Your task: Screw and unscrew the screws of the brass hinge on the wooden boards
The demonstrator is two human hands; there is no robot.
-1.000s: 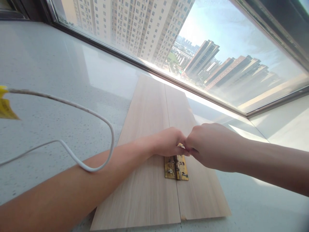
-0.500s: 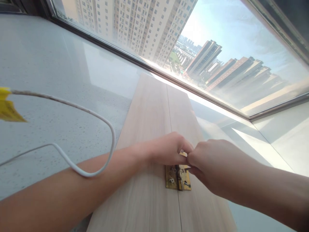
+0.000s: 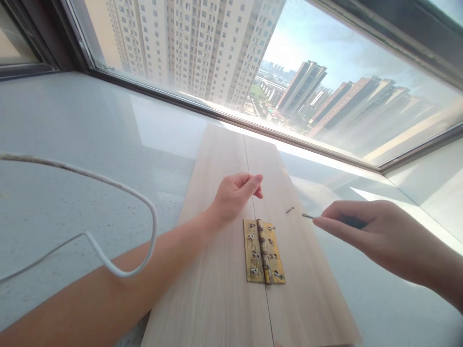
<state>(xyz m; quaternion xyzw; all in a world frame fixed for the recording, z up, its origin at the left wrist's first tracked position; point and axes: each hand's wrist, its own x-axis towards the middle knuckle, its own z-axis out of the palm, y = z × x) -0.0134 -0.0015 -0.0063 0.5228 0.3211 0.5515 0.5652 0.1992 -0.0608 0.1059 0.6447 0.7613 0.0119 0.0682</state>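
Note:
A brass-coloured butt hinge (image 3: 264, 251) lies flat across the seam between two pale wooden boards (image 3: 217, 284), with several screws standing in its holes. Just above its upper edge is my left hand (image 3: 238, 193), fingers curled in and thumb pressed over them; whatever they may hold is hidden. My right hand (image 3: 365, 231) is off to the right, closed around a screwdriver (image 3: 308, 216) whose metal tip points left, clear of the hinge. Between the tip and the hinge, a loose screw (image 3: 290, 210) appears to lie on the right board.
A white cable (image 3: 154, 217) loops over my left forearm. The boards rest on a speckled pale sill (image 3: 72, 144). Beyond them runs a dark window frame (image 3: 202, 106), with tall buildings outside. A white wall (image 3: 430, 183) stands at the right.
Both hands were together over the hinge. Now the left has moved up and left, and the right has drawn away right with the screwdriver, leaving the hinge and a loose screw visible.

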